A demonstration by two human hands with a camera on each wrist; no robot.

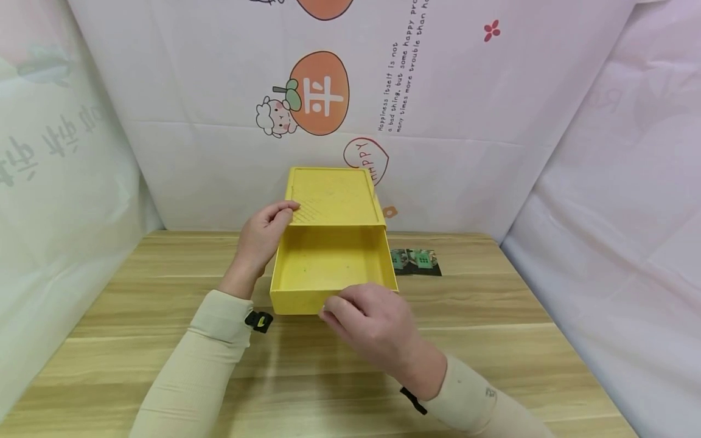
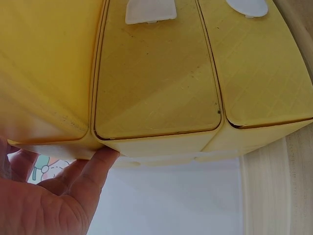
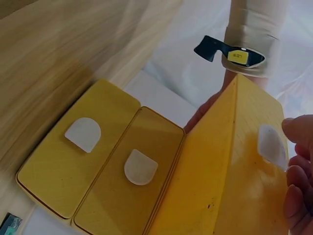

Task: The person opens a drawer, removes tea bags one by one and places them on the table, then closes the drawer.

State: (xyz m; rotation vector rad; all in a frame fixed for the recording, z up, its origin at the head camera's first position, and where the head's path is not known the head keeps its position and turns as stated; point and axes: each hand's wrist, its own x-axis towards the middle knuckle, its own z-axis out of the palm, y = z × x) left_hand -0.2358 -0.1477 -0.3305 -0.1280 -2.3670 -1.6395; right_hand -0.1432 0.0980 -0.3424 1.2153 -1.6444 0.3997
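A yellow drawer cabinet (image 1: 335, 193) stands at the back of the table, its top drawer (image 1: 298, 303) pulled out toward me. Only bare yellow floor shows inside that drawer. My left hand (image 1: 261, 238) holds the cabinet's upper left edge, with fingertips over the top and other fingers along the side. At the drawer's front, the curled fingers of my right hand (image 1: 378, 328) pinch the white handle (image 3: 270, 144). Below, the middle drawer (image 2: 156, 73) and the bottom drawer (image 3: 54, 171) sit closed, each with a white handle.
A dark card with green pictures (image 1: 424, 261) lies on the wooden table (image 1: 482, 347) just right of the cabinet. Printed white cloth (image 1: 219, 170) hangs close behind, and more cloth walls in both sides.
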